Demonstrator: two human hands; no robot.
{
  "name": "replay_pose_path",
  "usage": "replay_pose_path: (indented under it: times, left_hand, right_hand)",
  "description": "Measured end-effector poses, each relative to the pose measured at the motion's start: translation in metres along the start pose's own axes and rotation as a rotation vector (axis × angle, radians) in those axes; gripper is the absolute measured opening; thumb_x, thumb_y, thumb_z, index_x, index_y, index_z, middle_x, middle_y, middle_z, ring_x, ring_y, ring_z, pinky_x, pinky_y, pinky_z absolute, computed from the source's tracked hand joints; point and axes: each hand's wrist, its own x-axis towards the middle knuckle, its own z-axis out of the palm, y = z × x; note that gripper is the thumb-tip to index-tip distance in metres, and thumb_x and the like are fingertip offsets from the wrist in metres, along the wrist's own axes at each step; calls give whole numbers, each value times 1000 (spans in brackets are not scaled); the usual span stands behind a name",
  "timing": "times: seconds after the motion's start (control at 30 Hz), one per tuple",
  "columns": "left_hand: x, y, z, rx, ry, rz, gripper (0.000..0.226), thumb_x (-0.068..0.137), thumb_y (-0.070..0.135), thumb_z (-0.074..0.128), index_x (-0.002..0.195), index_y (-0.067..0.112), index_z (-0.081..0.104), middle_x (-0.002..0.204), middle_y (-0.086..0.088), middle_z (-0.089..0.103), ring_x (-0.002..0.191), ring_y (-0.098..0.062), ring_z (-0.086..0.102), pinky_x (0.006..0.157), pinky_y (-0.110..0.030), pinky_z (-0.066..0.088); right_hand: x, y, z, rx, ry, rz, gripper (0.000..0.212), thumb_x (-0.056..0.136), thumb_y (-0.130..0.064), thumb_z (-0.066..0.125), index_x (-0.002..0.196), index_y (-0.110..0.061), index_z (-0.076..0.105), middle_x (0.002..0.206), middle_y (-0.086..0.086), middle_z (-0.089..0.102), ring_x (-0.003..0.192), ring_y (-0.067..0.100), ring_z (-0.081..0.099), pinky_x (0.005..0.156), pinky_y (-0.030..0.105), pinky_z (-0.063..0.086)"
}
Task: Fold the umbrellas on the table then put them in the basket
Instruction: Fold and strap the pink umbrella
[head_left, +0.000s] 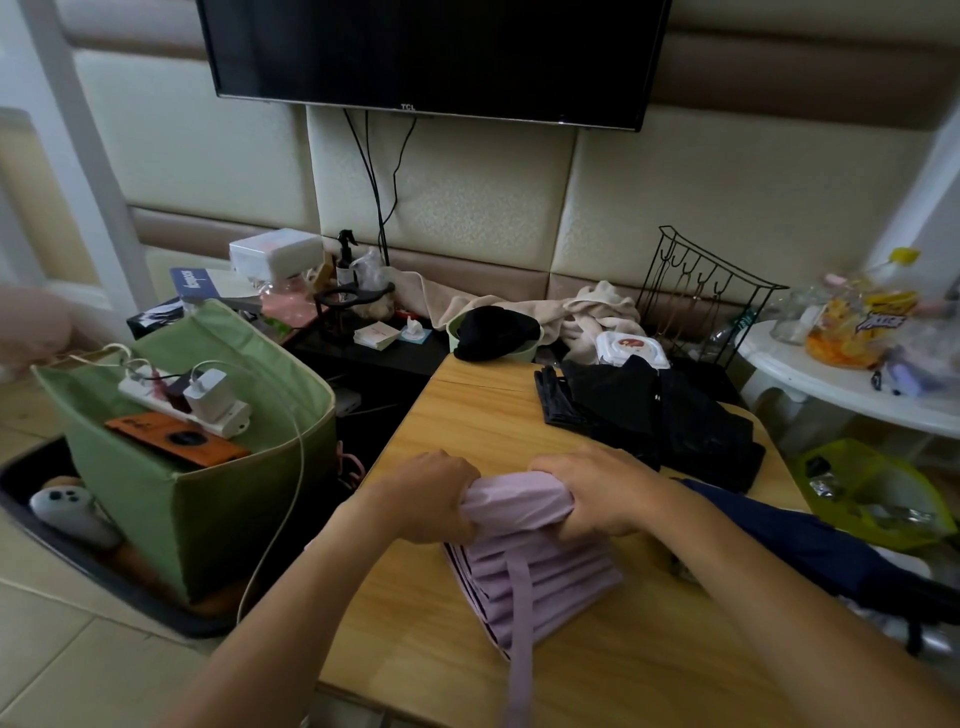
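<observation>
A pale pink umbrella (535, 566) lies on the wooden table (467, 415) with its canopy bunched in pleats and its strap hanging toward me. My left hand (431, 493) grips the far end of the fabric on the left, and my right hand (597, 488) grips it on the right. A black umbrella (654, 410) lies farther back on the table's right. A navy umbrella (810, 545) lies at the right edge, under my right forearm. A green fabric basket (208, 493) stands on the floor to the left of the table.
The green basket holds a power strip (197, 405) with a charger and an orange box. A black hat in a green bowl (493, 332), a wet-wipe pack and a towel sit at the table's far end. A wire rack (701, 296) and a white side table (831, 379) are at right.
</observation>
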Motion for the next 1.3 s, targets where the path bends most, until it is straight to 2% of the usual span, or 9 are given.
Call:
replay_pose_path:
  times: [0.2,0.37,0.53,0.6,0.67,0.8,0.93,1.13,1.3]
  left_hand:
    - [1,-1,-2,-80,7,-3,29,74,35,77,93,15,67,89,-2,68,82,-24,62,71,-40,54]
    - [2,1,-2,-177,-41,2,27,70,31,81,87,13,68,77,0,73,68,-16,71,62,-39,58]
    - [-4,4,-5,-338,-112,-9,83,70,92,49,103,17,61,103,4,66,86,-18,60,84,-37,50]
    - [-6,8,-3,-473,-151,-88,85,81,94,26,120,26,61,119,12,53,112,-20,56,99,-39,42]
    - [-4,6,0,-368,-161,-103,82,75,96,38,110,27,63,111,11,61,107,-24,60,92,-39,46]
    - [1,7,8,-96,-125,-137,52,69,60,83,104,29,59,107,5,64,94,-18,63,78,-34,52]
    - [3,15,15,112,114,-165,60,77,48,78,125,24,50,120,2,55,110,-24,60,83,-37,49]
    - [3,25,15,119,161,-190,45,79,39,73,115,20,54,110,-3,63,96,-28,61,71,-33,40]
    - [1,14,-1,-126,34,-194,39,73,37,79,102,16,65,93,0,64,79,-22,57,62,-33,46]
  right_hand:
    - [-7,-7,2,-154,127,56,56,72,-52,82,104,-33,40,115,-5,60,105,24,58,79,39,44]
    - [-6,-3,11,-200,195,102,34,86,-23,65,98,-28,33,110,2,62,104,31,62,71,38,38]
    - [-7,-3,5,-188,121,135,22,88,-21,62,107,-26,53,113,3,63,108,33,60,77,38,35]
    - [-6,-7,4,-211,116,134,19,91,-24,61,109,-28,54,116,4,62,112,33,59,80,39,35]
    - [-4,-11,5,-209,120,116,18,90,-24,61,105,-30,53,115,4,62,111,32,59,79,38,36]
    - [-3,-15,5,-184,127,97,21,84,-23,65,96,-32,50,109,1,63,106,29,60,77,36,36]
    - [-4,-15,-2,-146,123,111,23,82,-28,68,95,-32,50,97,-4,55,102,28,60,77,36,36]
    - [1,-9,-10,-150,48,122,33,82,-22,71,97,-31,42,94,-6,46,103,26,57,80,36,36]
    - [7,-7,2,-263,117,79,73,79,-38,83,133,-27,36,125,-3,55,121,22,53,123,55,20]
